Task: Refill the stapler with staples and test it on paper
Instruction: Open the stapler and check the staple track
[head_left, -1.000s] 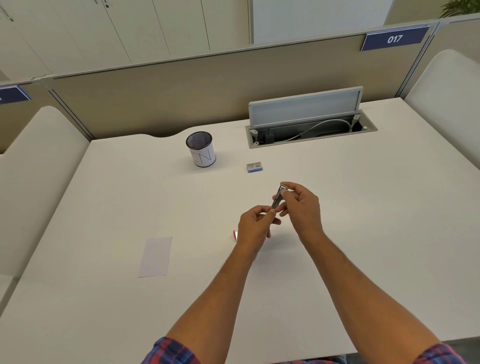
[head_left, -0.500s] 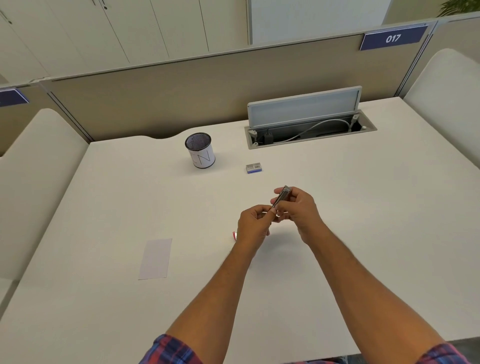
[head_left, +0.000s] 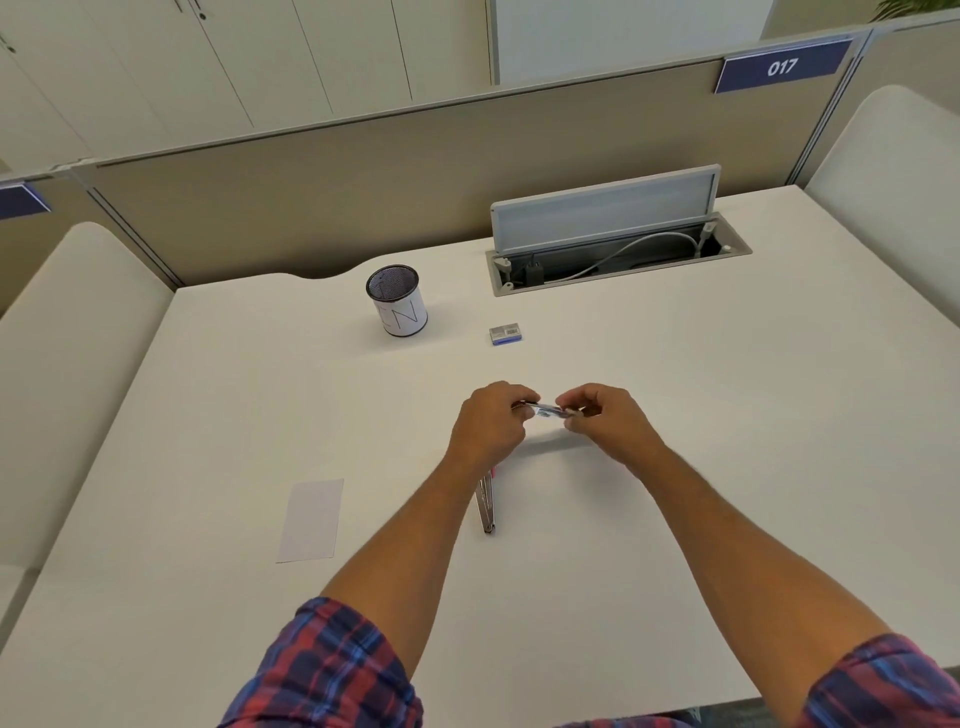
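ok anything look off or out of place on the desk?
Nothing spilled or damaged. The cable hatch at the back stands open. A metal piece with a pink end lies on the desk under the left forearm; I cannot tell what it is.

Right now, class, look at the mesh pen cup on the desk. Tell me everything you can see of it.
The pen cup is a small round cylinder that stands upright on the white desk, toward the far edge near the partition. Its rim and inside look like dark mesh; the outer wall looks white, with thin dark line markings. No pens show above the rim. It stands apart from the small box to its right, and neither hand touches it.
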